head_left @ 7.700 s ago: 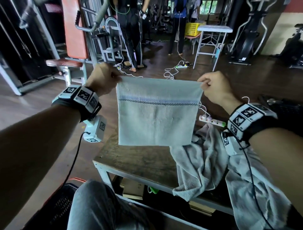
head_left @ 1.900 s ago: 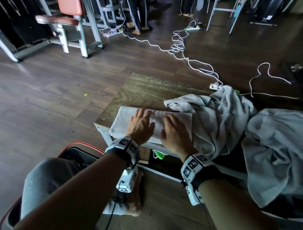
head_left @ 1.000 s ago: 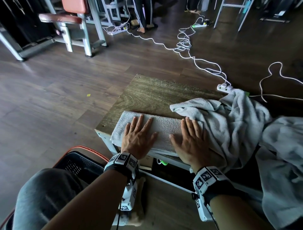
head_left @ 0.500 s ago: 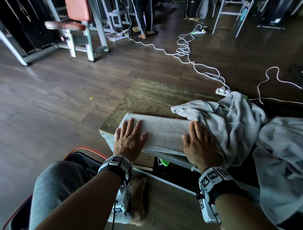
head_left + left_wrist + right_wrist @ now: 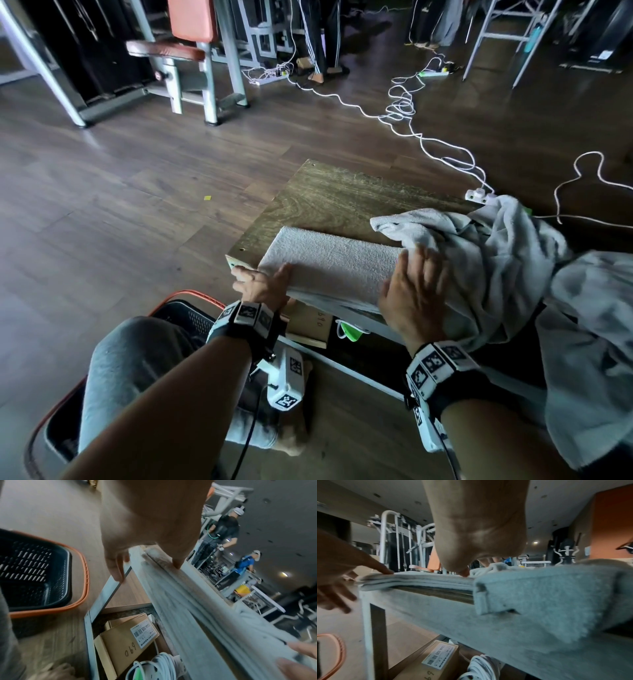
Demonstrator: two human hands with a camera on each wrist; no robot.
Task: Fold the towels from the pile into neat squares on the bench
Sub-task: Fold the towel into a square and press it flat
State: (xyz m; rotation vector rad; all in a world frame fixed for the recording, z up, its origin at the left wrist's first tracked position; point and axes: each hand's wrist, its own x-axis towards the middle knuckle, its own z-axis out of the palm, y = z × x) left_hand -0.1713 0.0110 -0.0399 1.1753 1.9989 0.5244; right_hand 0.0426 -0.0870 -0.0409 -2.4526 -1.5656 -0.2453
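A pale towel (image 5: 329, 260), folded into a long strip, lies along the near edge of the wooden bench (image 5: 342, 195). My left hand (image 5: 262, 277) is at the strip's left end by the bench corner. Its thumb rests on top of the towel, and its fingers (image 5: 337, 599) hang spread below the edge. My right hand (image 5: 411, 274) lies flat on the strip's right end, fingers straight, touching the pile. The pile of rumpled grey towels (image 5: 496, 260) covers the bench's right side and hangs over its front edge (image 5: 556, 595).
A black basket with an orange rim (image 5: 185, 308) stands on the floor by my left knee. A cardboard box (image 5: 123, 639) and coiled white cable sit under the bench. A power strip (image 5: 479, 195) and cables trail across the floor; a gym machine (image 5: 191, 51) and people stand beyond.
Both hands have slid apart along the folded towel. The left went from the top of the strip to its left end, the right to its right end against the pile.
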